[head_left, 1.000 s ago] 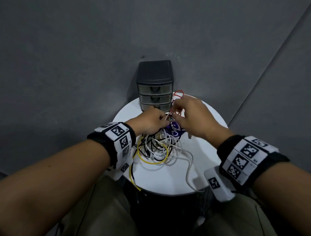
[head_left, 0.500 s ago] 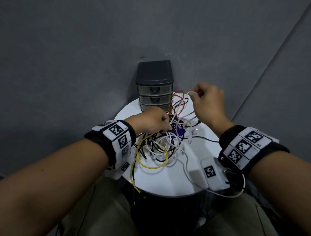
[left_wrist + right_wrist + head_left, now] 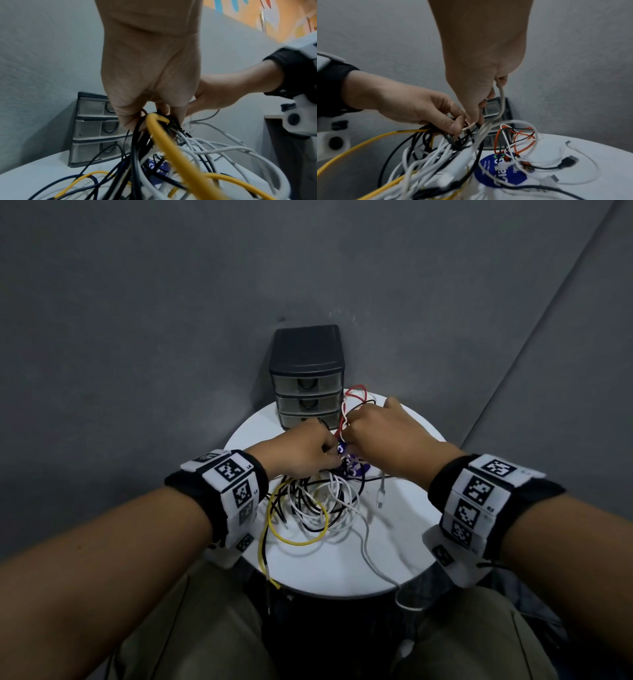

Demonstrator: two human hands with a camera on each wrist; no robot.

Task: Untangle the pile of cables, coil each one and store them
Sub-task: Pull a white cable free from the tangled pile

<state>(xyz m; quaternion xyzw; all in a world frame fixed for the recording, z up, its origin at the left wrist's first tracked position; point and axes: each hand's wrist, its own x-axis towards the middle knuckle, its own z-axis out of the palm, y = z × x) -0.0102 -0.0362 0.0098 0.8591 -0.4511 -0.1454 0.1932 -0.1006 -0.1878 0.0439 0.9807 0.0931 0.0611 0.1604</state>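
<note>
While both hands work at the knot, the pile of cables [image 3: 310, 505] sits mid-table on the round white table [image 3: 404, 559], spreading from centre toward 7 o'clock, where the yellow cable [image 3: 274, 529] hangs over the rim. A white cable [image 3: 368, 549] trails off the edge near 5 o'clock.

Left hand [image 3: 301, 451]: fingers curled round a bundle of black, yellow and white strands, lifted off the surface (left wrist view confirms the grip).
Right hand [image 3: 380, 436]: pinches one white strand [image 3: 500, 97] that runs down into the tangle; the other fingers are curled.

Red-orange wire loops [image 3: 515, 140] lie at 12 o'clock of the pile, just in front of the drawer unit [image 3: 306, 378], whose three drawers all look shut. A blue round sticker [image 3: 500, 174] shows under the wires.

Judgement: step in hand is freeing a single strand; no cable is coiled or stored yet.

Notes for doing it well:
- left hand to anchor the mass, loosely enough for loops to slip;
- feed the pinched strand back through the loop around it, not haul on it; pulling would likely tighten the knot;
- watch the connector [image 3: 380, 498] at 3 o'clock of the pile, it may snag.
</note>
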